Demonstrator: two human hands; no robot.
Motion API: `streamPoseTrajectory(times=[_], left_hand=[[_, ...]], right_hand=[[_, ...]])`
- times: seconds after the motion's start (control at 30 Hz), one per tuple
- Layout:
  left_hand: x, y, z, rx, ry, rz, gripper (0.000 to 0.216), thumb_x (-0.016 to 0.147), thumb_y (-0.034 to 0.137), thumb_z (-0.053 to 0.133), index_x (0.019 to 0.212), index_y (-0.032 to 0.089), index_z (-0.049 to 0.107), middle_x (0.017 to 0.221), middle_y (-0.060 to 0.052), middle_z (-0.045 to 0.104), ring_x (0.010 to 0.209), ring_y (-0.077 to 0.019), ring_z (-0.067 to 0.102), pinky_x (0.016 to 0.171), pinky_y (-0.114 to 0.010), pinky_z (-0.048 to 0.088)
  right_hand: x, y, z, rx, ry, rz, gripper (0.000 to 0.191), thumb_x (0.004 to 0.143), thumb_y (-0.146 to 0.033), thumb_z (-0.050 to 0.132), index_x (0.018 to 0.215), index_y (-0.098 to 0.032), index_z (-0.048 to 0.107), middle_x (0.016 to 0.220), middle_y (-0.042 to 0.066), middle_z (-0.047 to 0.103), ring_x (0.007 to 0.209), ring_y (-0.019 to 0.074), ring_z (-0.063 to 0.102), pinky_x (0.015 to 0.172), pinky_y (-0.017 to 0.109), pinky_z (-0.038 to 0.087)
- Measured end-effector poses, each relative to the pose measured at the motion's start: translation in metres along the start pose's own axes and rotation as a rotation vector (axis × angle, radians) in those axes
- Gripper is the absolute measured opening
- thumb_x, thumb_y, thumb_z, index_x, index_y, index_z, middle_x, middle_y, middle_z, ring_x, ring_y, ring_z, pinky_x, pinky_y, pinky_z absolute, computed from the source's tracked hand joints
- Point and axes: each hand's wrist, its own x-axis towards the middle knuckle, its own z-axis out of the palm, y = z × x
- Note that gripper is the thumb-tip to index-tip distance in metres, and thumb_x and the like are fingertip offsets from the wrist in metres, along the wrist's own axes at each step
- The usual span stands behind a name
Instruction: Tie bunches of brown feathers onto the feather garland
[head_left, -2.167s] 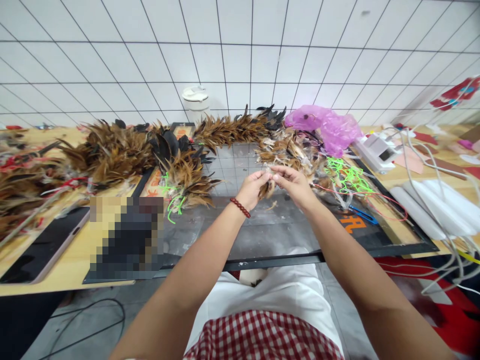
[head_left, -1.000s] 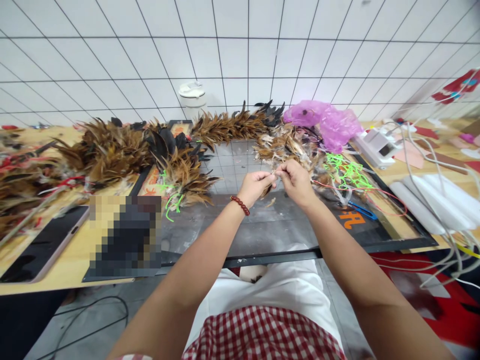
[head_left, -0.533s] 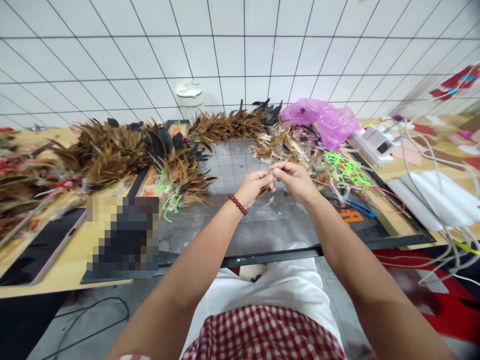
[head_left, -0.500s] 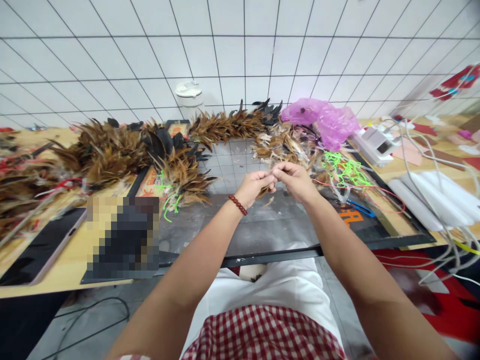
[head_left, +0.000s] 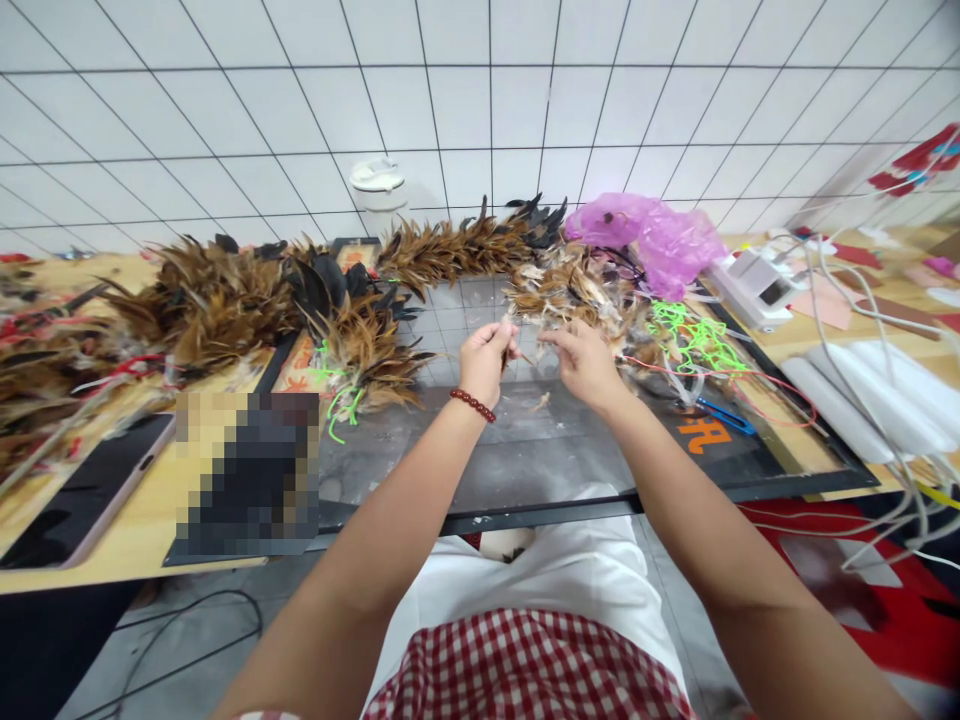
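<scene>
My left hand (head_left: 484,362), with a beaded bracelet at the wrist, is closed on a small brown feather (head_left: 505,356). Its pale, fluffy base pokes up by the thumb, and most of it is hidden by the fingers. A short gap to the right, my right hand (head_left: 589,365) has its thumb and index finger drawn together. Whitish fluff shows by those fingertips, but I cannot tell whether they grip it. Just beyond lies a loose pile of brown and white feathers (head_left: 574,290). Under both hands is a dark glossy board (head_left: 480,450).
A brown feather garland (head_left: 457,250) lies along the back, by a white lidded cup (head_left: 379,190). Feather bundles (head_left: 375,345) sit left. Rightward are a pink plastic bag (head_left: 652,240), green strings (head_left: 694,335), a blue tool (head_left: 726,416) and a white charger (head_left: 754,290). A phone (head_left: 86,490) lies front left.
My hands were together at the fingertips and have come apart. The left has turned more upright and moved slightly left; the right stays near the feather pile.
</scene>
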Motion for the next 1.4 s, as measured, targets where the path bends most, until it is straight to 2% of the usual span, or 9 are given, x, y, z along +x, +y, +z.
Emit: streamPoseTrajectory(times=[0.07, 0.17, 0.33, 0.53, 0.77, 0.87, 1.0, 1.13, 1.4], left_hand=[[0.002, 0.001, -0.001, -0.025, 0.039, 0.019, 0.023, 0.072, 0.034, 0.069, 0.068, 0.014, 0.058, 0.051, 0.005, 0.049, 0.046, -0.005, 0.049, 0.051, -0.019, 0.04], [0.002, 0.001, 0.0, -0.024, 0.073, 0.024, 0.022, 0.073, 0.033, 0.068, 0.069, 0.014, 0.058, 0.051, 0.005, 0.048, 0.046, -0.0045, 0.048, 0.053, -0.019, 0.04], [0.002, 0.0, 0.001, -0.022, 0.09, 0.017, 0.023, 0.073, 0.034, 0.067, 0.068, 0.014, 0.057, 0.051, 0.005, 0.047, 0.046, -0.0044, 0.048, 0.052, -0.019, 0.04], [0.002, -0.002, 0.0, -0.008, 0.093, 0.02, 0.024, 0.073, 0.034, 0.068, 0.069, 0.013, 0.058, 0.051, 0.005, 0.047, 0.045, -0.0043, 0.047, 0.051, -0.019, 0.038], [0.002, -0.002, 0.001, 0.006, 0.098, 0.011, 0.022, 0.073, 0.033, 0.068, 0.069, 0.013, 0.058, 0.05, 0.005, 0.047, 0.046, -0.0045, 0.048, 0.05, -0.019, 0.039], [0.002, -0.002, 0.0, 0.004, 0.081, 0.015, 0.022, 0.073, 0.033, 0.068, 0.069, 0.013, 0.059, 0.051, 0.005, 0.048, 0.046, -0.0045, 0.048, 0.051, -0.019, 0.04], [-0.001, -0.002, 0.001, 0.009, 0.0, -0.006, 0.022, 0.071, 0.033, 0.069, 0.07, 0.013, 0.06, 0.052, 0.004, 0.051, 0.048, -0.0055, 0.051, 0.052, -0.02, 0.041], [-0.005, -0.002, 0.004, 0.065, -0.093, -0.056, 0.025, 0.068, 0.036, 0.072, 0.069, 0.013, 0.062, 0.058, 0.001, 0.058, 0.052, -0.0064, 0.054, 0.056, -0.021, 0.044], [-0.011, -0.004, 0.007, 0.113, -0.282, -0.126, 0.03, 0.065, 0.041, 0.074, 0.064, 0.013, 0.064, 0.055, -0.002, 0.06, 0.055, -0.01, 0.057, 0.055, -0.022, 0.045]], right_hand=[[-0.003, 0.001, 0.001, -0.155, -0.099, -0.019, 0.041, 0.076, -0.005, 0.043, 0.105, -0.021, 0.068, 0.091, 0.009, 0.055, 0.088, 0.0215, 0.05, 0.078, 0.035, 0.039], [-0.004, 0.002, -0.001, -0.262, -0.188, -0.002, 0.041, 0.072, -0.003, 0.046, 0.096, -0.024, 0.072, 0.095, 0.009, 0.057, 0.093, 0.0233, 0.048, 0.082, 0.037, 0.036], [-0.001, 0.0, -0.011, -0.245, -0.11, 0.075, 0.035, 0.074, -0.008, 0.049, 0.098, -0.022, 0.07, 0.097, 0.009, 0.06, 0.095, 0.0247, 0.05, 0.082, 0.038, 0.035], [-0.003, -0.006, -0.01, -0.29, -0.22, 0.003, 0.02, 0.079, -0.033, 0.06, 0.091, -0.022, 0.071, 0.096, 0.008, 0.065, 0.094, 0.0261, 0.054, 0.082, 0.039, 0.032], [-0.001, -0.006, -0.007, -0.29, -0.306, -0.001, 0.02, 0.085, -0.022, 0.051, 0.083, -0.018, 0.07, 0.085, 0.007, 0.066, 0.086, 0.0204, 0.058, 0.078, 0.033, 0.034], [0.0, -0.009, -0.006, -0.29, -0.238, 0.008, 0.019, 0.085, -0.021, 0.049, 0.083, -0.017, 0.067, 0.086, 0.009, 0.064, 0.088, 0.0222, 0.056, 0.08, 0.035, 0.034], [0.003, -0.01, -0.003, 0.161, -0.05, 0.078, 0.018, 0.086, -0.03, 0.049, 0.079, -0.018, 0.061, 0.082, 0.006, 0.062, 0.081, 0.0181, 0.055, 0.076, 0.031, 0.039], [0.006, -0.01, 0.0, 0.671, -0.012, 0.195, 0.026, 0.082, -0.045, 0.057, 0.076, -0.019, 0.058, 0.071, 0.0, 0.059, 0.069, 0.0135, 0.053, 0.07, 0.028, 0.043], [0.005, -0.019, 0.003, 0.909, 0.057, 0.29, 0.031, 0.076, -0.049, 0.063, 0.074, -0.019, 0.056, 0.06, -0.002, 0.054, 0.055, 0.0112, 0.051, 0.058, 0.027, 0.046]])
